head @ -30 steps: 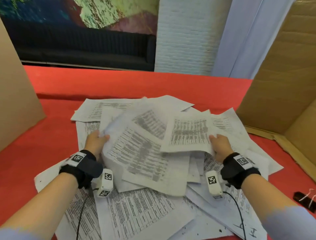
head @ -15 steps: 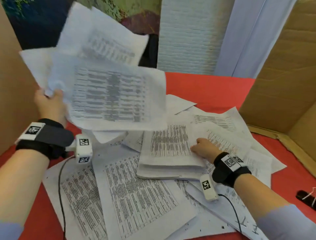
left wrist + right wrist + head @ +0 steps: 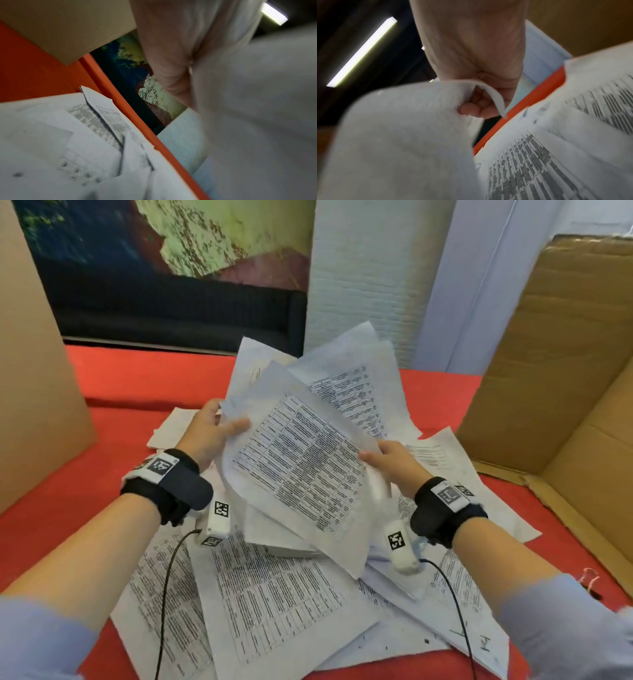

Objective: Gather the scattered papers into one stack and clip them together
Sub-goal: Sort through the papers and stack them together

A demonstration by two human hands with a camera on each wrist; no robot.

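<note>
now both hands grip papers point(image 3: 301, 470)

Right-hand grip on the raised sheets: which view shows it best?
Right wrist. It looks along the right hand at fingertips curled under the raised sheets, whose edge curls over them. Head view shows the hand at the sheets' edge, fingers mostly hidden. Left wrist doesn't show that hand.

Left hand point(image 3: 209, 433) and right hand point(image 3: 394, 465) grip opposite edges of a fanned, tilted bundle of white printed sheets point(image 3: 301, 460), raised above loose white printed papers point(image 3: 274, 604) scattered on the red bench point(image 3: 137, 385); brown cardboard panels point(image 3: 561, 344) flank both sides.
</note>
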